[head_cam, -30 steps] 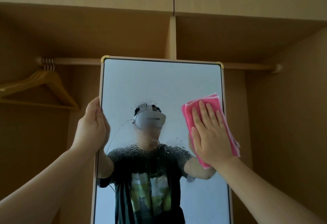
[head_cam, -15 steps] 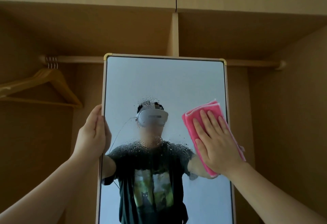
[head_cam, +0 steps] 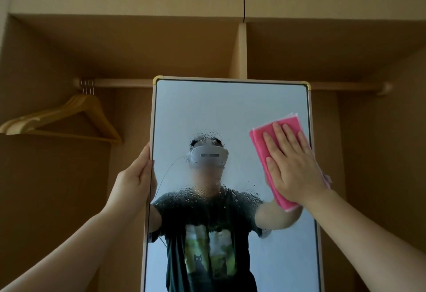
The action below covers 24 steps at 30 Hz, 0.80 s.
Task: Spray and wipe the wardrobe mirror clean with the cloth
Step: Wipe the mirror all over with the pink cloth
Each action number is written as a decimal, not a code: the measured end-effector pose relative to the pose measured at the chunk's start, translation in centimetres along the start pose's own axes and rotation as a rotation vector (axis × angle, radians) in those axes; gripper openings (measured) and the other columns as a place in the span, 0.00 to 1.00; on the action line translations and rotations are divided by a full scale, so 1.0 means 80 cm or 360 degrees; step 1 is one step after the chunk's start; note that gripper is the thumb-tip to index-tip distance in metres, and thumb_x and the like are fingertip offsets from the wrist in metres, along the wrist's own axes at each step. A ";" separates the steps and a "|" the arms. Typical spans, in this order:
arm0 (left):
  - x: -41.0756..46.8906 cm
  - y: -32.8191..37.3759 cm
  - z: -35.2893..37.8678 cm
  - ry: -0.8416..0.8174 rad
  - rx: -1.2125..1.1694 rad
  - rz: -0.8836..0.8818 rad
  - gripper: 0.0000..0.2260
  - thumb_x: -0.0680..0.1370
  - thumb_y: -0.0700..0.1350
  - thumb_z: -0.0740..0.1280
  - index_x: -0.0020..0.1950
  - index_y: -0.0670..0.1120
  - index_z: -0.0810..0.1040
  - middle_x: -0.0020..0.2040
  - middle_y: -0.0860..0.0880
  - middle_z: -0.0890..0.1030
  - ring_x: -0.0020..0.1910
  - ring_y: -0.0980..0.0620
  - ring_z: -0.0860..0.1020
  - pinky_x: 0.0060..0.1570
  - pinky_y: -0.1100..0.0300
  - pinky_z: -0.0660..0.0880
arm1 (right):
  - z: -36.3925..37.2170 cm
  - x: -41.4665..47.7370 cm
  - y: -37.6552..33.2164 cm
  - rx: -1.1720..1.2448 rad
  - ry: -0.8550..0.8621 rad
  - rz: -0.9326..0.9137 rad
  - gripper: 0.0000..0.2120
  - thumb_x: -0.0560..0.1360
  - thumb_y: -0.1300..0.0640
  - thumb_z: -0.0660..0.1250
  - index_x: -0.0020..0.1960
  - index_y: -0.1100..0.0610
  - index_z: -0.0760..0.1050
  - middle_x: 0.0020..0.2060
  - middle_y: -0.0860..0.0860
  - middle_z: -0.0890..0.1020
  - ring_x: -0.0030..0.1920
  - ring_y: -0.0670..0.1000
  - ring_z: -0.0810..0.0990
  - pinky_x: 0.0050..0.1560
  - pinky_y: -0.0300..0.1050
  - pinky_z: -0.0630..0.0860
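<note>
Wardrobe panels [head_cam: 378, 153] in tan wood are filling the background, with a hanging rail [head_cam: 119, 83] running behind the top of the mirror [head_cam: 230, 112] and a few wooden hangers [head_cam: 76, 116] dangling at its left end. Standing upright in the middle of the view, the mirror is showing a band of spray droplets [head_cam: 207, 193] across its centre, while the glass above is looking dry.

Gripping the mirror's left frame edge, the left hand [head_cam: 136, 182] is wrapping its fingers around the frame with the thumb lying along the front rim; this looks like a bracing hold, keeping the panel from swinging or tipping while the other hand is pushing on it. That arm is reaching up from the lower left with the wrist roughly straight.

Over at the right side of the glass, the right hand [head_cam: 292, 165] is lying flat with fingers spread and pointing upward, not closed on anything, and is pressing the folded pink cloth [head_cam: 260, 146] against the mirror close to the right frame. An open palm is spreading pressure over a wide patch of cloth, which suits wiping. Its forearm is rising from the lower right corner. Judging by the droplets, most of the wet area to the left of the cloth is not yet wiped.
</note>
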<state>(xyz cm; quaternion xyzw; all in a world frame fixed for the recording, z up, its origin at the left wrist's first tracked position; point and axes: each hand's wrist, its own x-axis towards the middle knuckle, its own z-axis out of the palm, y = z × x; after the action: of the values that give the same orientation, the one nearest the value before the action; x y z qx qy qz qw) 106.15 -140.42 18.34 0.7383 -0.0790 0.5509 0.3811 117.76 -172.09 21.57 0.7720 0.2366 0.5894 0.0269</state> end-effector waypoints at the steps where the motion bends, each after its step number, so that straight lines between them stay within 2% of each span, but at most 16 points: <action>1: 0.000 0.000 0.000 0.0000 -0.0018 -0.0014 0.19 0.83 0.40 0.56 0.72 0.54 0.67 0.33 0.76 0.76 0.35 0.76 0.74 0.37 0.83 0.67 | -0.003 0.007 0.001 0.0001 0.0008 0.0007 0.28 0.82 0.45 0.40 0.78 0.56 0.53 0.77 0.57 0.56 0.78 0.58 0.51 0.76 0.60 0.51; 3: 0.001 0.000 0.000 -0.0015 -0.0025 -0.0018 0.19 0.83 0.40 0.56 0.72 0.55 0.66 0.30 0.74 0.75 0.32 0.76 0.73 0.36 0.83 0.67 | -0.008 0.023 0.003 -0.0004 0.0024 0.0027 0.27 0.82 0.44 0.39 0.78 0.55 0.51 0.77 0.56 0.55 0.78 0.58 0.50 0.77 0.59 0.49; 8: 0.001 0.001 -0.001 -0.0027 -0.0038 -0.0018 0.18 0.83 0.41 0.56 0.69 0.59 0.65 0.30 0.74 0.75 0.32 0.75 0.74 0.35 0.82 0.67 | -0.025 0.076 0.010 -0.0010 0.0068 0.0144 0.28 0.82 0.45 0.39 0.79 0.55 0.49 0.78 0.56 0.52 0.78 0.58 0.48 0.77 0.58 0.46; 12: 0.003 -0.002 0.001 -0.0021 -0.0032 -0.0018 0.18 0.83 0.40 0.56 0.72 0.53 0.67 0.30 0.75 0.74 0.33 0.77 0.73 0.35 0.83 0.66 | -0.034 0.108 0.009 -0.0008 0.0092 0.0199 0.29 0.81 0.44 0.36 0.79 0.54 0.46 0.79 0.55 0.48 0.78 0.57 0.46 0.77 0.56 0.42; 15: 0.004 -0.004 0.002 -0.0033 -0.0028 -0.0022 0.19 0.83 0.40 0.56 0.72 0.53 0.66 0.28 0.74 0.73 0.31 0.77 0.73 0.35 0.83 0.66 | -0.038 0.122 0.006 -0.0039 0.0102 0.0212 0.29 0.81 0.44 0.35 0.79 0.53 0.45 0.79 0.55 0.48 0.78 0.58 0.45 0.77 0.55 0.40; 24: 0.003 -0.003 0.002 -0.0052 0.0001 0.0014 0.19 0.83 0.40 0.55 0.74 0.50 0.65 0.33 0.81 0.72 0.36 0.80 0.73 0.38 0.84 0.66 | -0.038 0.125 -0.005 -0.0071 0.0116 0.0232 0.28 0.82 0.45 0.39 0.79 0.55 0.47 0.79 0.56 0.50 0.78 0.60 0.48 0.77 0.57 0.44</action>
<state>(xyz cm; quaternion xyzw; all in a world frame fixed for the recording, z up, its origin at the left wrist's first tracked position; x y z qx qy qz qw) 106.46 -140.26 18.44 0.7471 -0.0882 0.5403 0.3770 116.77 -168.46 31.32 0.7645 0.1673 0.6225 -0.0077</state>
